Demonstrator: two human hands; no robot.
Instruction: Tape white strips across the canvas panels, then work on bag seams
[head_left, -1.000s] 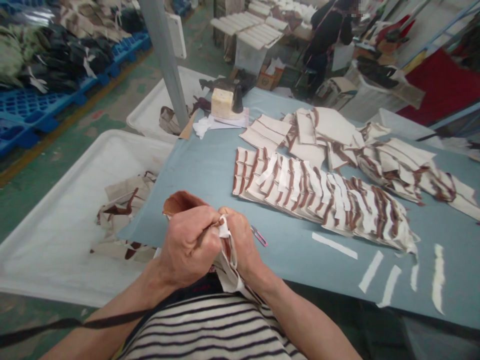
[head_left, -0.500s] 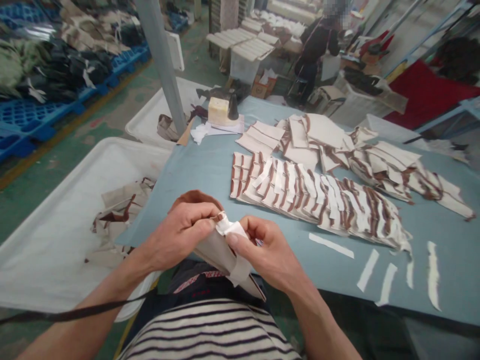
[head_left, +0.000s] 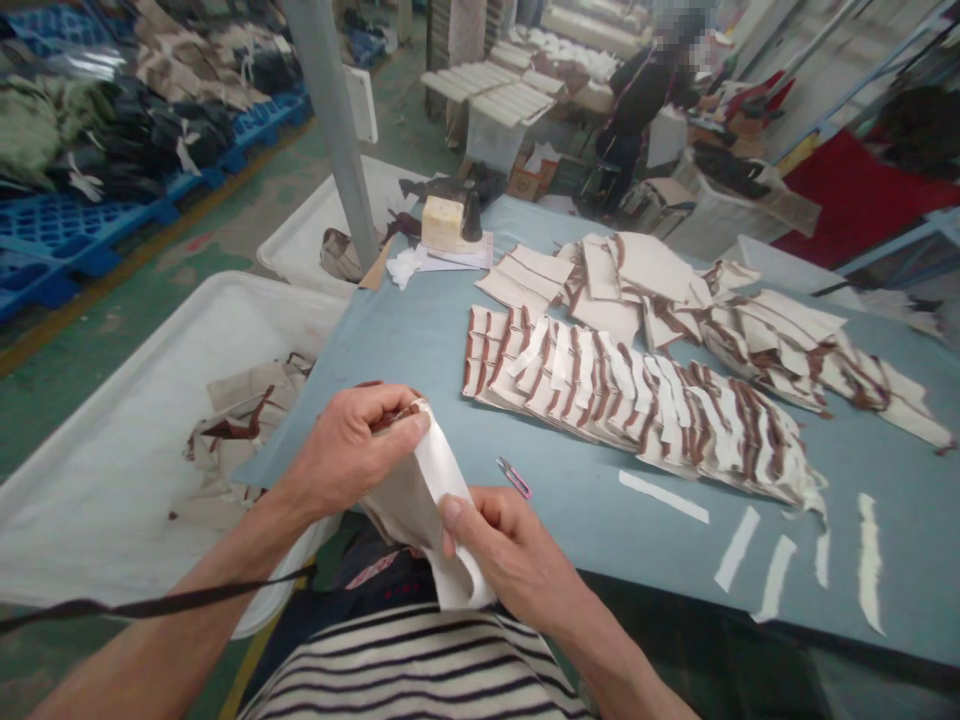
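My left hand [head_left: 360,440] pinches the upper edge of a cream fabric piece [head_left: 397,495] with brown trim, together with one end of a white strip [head_left: 442,460]. Lower down, my right hand [head_left: 502,550] grips that strip between thumb and fingers, and it runs fairly straight between both hands. The strip's lower end loops beneath my right hand, above my striped shirt. On the blue table just beyond my right hand lies a pair of small pink-handled thread snips [head_left: 515,478]. Part of the fabric is hidden behind my fingers.
A row of overlapping cream pieces [head_left: 622,395] with brown edges and white strips lies across the blue table [head_left: 420,340]. Loose white strips [head_left: 664,497] lie near its front edge. A white bin [head_left: 97,480] with fabric stands left. A person [head_left: 637,100] is at the back.
My right hand has drawn down and away from my left, stretching the white strip between them. The pink snips, hidden before, now show on the table.
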